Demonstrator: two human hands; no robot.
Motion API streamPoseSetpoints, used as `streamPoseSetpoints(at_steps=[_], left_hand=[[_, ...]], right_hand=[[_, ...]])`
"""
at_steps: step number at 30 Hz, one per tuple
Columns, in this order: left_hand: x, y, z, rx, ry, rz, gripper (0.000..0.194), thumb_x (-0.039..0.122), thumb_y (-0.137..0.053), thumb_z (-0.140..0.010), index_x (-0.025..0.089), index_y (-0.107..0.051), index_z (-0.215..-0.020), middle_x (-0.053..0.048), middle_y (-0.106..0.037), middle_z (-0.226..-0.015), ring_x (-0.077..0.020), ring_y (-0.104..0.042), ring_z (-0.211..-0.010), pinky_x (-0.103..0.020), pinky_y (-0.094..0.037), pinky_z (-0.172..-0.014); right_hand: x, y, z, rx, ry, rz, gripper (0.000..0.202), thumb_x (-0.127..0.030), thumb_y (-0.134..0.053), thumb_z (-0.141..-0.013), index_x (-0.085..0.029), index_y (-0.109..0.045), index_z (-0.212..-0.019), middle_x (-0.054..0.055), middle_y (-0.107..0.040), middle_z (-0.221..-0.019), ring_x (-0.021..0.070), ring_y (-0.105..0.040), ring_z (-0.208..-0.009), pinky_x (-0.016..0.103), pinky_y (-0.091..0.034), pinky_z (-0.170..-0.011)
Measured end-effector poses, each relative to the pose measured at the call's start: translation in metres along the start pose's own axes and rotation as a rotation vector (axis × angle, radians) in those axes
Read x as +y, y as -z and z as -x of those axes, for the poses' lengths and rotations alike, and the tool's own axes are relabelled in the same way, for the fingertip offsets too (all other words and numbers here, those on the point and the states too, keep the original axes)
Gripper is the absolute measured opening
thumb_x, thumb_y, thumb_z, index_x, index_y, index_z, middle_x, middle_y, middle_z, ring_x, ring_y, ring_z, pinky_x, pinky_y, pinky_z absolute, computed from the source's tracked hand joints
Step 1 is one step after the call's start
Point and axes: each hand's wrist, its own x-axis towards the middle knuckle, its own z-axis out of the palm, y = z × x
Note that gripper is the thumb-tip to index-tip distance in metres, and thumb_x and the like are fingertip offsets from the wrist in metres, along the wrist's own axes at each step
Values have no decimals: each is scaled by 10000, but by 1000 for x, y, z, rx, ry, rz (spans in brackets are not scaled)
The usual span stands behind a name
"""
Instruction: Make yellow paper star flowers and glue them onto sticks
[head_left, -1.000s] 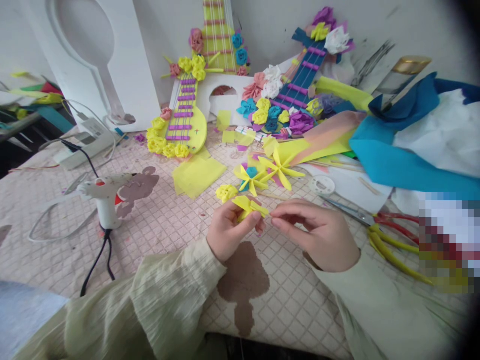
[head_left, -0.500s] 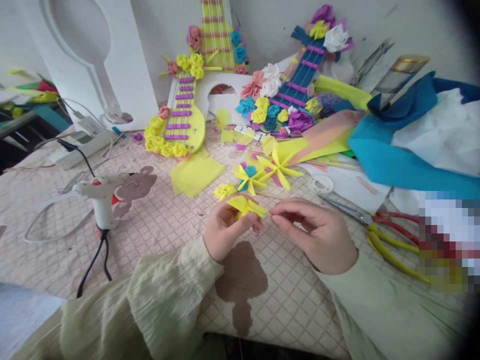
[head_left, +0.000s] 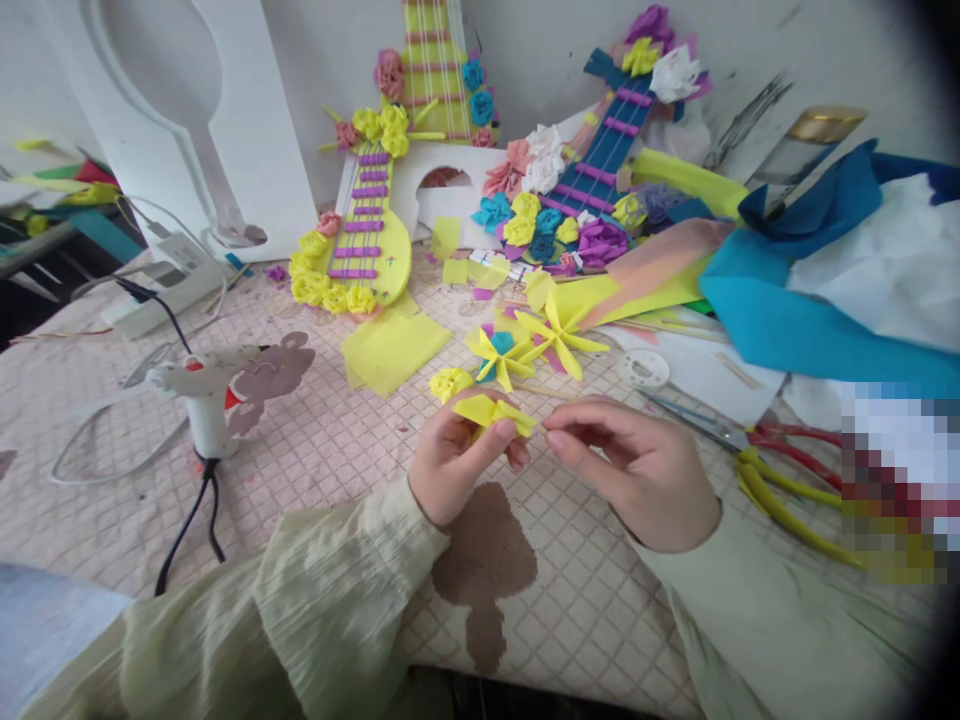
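Note:
My left hand (head_left: pixel 465 450) pinches a small folded piece of yellow crepe paper (head_left: pixel 489 412) between thumb and fingers, above the table's near middle. Just right of the paper's tip, my right hand (head_left: pixel 637 465) has its thumb and forefinger pressed together. Whatever those fingertips hold, if anything, is too small to make out. Beyond the hands lie two yellow star-shaped paper flowers (head_left: pixel 561 336) and a crumpled yellow paper rose (head_left: pixel 450 383). Flat yellow paper sheets (head_left: pixel 397 350) rest farther left.
A white glue gun (head_left: pixel 206 400) stands at left, its cord trailing. Scissors with red handles (head_left: pixel 795 445) and yellow-handled pliers (head_left: pixel 787 510) lie at right. Flower-covered yellow (head_left: pixel 386 260) and blue (head_left: pixel 600 165) model instruments lean at the back. Blue paper (head_left: pixel 795 310) is heaped at right.
My right fingertips have shifted very slightly right of the yellow paper's tip. My left hand keeps its hold, and the other things lie as before.

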Motion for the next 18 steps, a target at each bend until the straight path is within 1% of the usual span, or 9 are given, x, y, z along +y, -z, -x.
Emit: streamPoseSetpoints(at_steps=[4, 11, 18], left_hand=[[1, -1, -1, -6, -8, -1, 100, 233, -522, -792, 146, -533, -840, 5, -553, -647, -88, -562, -555, -219, -492, -513], [4, -2, 0, 18, 25, 13, 188, 280, -567, -756, 158, -530, -895, -7, -570, -679, -100, -561, -573, -239, -487, -539], [4, -4, 0, 41, 27, 1, 154, 273, -551, -767, 153, -533, -861, -6, -557, -683, -97, -560, -559, -233, -479, -519]], right_hand=[[0, 0, 0, 0, -1, 8, 52, -205, -565, -726, -199, -609, -752, 13, -645, -755, 117, -590, -677, 214, -500, -564], [-1, 1, 1, 2, -23, 6, 50, -201, -563, -726, -202, -606, -750, 11, -642, -741, 116, -589, -661, 214, -499, -560], [0, 1, 0, -3, 7, 16, 50, -198, -561, -725, -202, -603, -752, 13, -647, -747, 120, -592, -665, 219, -494, -557]])
